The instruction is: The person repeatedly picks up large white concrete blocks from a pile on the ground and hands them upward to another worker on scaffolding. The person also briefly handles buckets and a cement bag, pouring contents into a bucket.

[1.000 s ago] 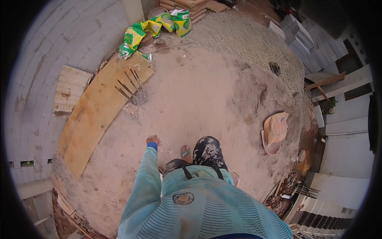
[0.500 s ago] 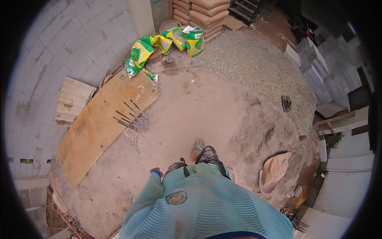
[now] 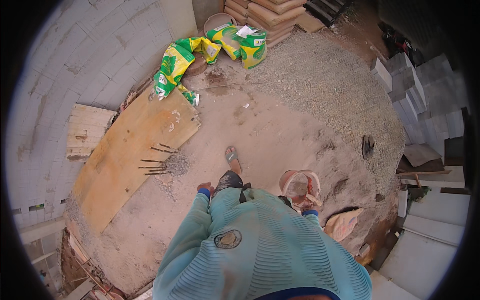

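Note:
My right hand (image 3: pixel 313 201), low on my right side, is closed on the near right edge of a pinkish, dirt-smeared bucket (image 3: pixel 286 182). Greyish material shows inside it; whether my fingers grip the rim or a handle is too small to make out. My left hand (image 3: pixel 205 188) hangs beside my left hip, over bare ground, with nothing visible in it. Its fingers are mostly turned away from view.
A plywood sheet (image 3: pixel 112 185) lies at left, beside several dark rods (image 3: pixel 159 161). Green-yellow bags (image 3: pixel 172 67) and stacked brown sacks (image 3: pixel 275 15) stand ahead. Gravel (image 3: pixel 330 75) spreads right, before pale blocks (image 3: pixel 407 85). A brown paper sack (image 3: pixel 342 224) lies near right.
The bucket and my right hand have come into view at my right side. My other foot is now forward, and the left hand has moved slightly forward.

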### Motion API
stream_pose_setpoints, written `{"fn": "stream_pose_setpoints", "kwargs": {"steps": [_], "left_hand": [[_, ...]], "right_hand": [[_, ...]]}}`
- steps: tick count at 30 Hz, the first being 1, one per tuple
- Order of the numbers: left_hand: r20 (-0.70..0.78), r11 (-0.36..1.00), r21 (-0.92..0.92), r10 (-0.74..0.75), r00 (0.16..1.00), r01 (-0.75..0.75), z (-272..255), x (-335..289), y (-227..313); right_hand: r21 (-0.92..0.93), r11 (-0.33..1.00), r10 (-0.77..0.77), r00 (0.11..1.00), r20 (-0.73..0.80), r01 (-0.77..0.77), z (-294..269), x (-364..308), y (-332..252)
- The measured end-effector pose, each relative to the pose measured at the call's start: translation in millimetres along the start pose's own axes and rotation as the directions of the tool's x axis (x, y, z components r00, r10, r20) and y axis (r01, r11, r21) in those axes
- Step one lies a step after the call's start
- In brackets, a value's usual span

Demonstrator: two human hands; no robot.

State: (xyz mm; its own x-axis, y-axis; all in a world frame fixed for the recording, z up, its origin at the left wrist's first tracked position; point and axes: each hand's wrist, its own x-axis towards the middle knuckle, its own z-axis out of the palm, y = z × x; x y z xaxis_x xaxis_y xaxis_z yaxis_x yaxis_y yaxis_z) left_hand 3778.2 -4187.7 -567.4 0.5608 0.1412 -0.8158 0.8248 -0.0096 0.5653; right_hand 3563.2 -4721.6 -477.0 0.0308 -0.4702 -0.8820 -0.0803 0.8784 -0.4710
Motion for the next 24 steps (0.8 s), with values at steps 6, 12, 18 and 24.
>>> {"fn": "stream_pose_setpoints", "kwargs": {"steps": [6,12,18,24], "left_hand": [[-0.088,0.930,-0.253,-0.295,0.951,0.265,39,88,122],[-0.114,0.944,-0.290,-0.194,0.974,0.154,39,157,209],[-0.099,0.889,-0.455,-0.094,0.991,0.039,7,261,229],[-0.259,0.804,-0.444,-0.537,0.803,0.395,149,241,277]], "right_hand": [[-0.043,0.997,-0.064,0.998,0.003,0.064,139,-18,-85],[0.054,0.993,0.119,0.959,-0.257,-0.109,245,3,-135],[-0.009,0.991,0.127,0.944,-0.303,-0.136,402,84,-160],[-0.262,0.959,0.070,0.987,-0.145,-0.107,498,165,-158]]}}
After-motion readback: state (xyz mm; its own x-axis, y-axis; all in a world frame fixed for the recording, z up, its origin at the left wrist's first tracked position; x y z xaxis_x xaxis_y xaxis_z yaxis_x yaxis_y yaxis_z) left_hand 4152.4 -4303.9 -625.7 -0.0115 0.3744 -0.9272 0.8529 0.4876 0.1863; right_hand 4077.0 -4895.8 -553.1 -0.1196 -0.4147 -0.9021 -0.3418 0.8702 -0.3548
